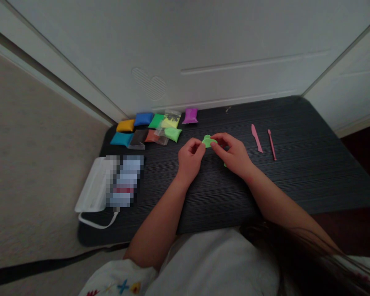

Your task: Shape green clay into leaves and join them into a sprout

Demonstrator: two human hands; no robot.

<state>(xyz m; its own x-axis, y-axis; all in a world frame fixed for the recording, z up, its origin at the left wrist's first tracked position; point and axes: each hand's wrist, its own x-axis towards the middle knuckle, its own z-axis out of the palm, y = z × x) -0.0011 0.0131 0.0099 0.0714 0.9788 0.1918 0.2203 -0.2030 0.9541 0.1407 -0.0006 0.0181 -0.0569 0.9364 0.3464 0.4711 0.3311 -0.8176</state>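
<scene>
Between my two hands, over the middle of the dark table (216, 197), is a light green piece of modelling clay (208, 142) with a rounded bump on top. My left hand (191, 157) pinches its left edge, fingers curled in. On the other side my right hand (232, 151) grips the right edge between thumb and fingers. A small bit of green clay (225, 165) shows partly from under my right hand; the rest of it is hidden. To the right lie a pink plastic knife (257, 138) and a thin pink modelling stick (271, 145).
Clay packets lie at the back left, among them blue (143, 119), yellow (125, 125), teal (122, 139) and light green (173, 134); a purple packet (190, 116) lies apart. A white power bank (94, 185) is cabled to a blurred phone (126, 181). A white panel (222, 49) borders the back.
</scene>
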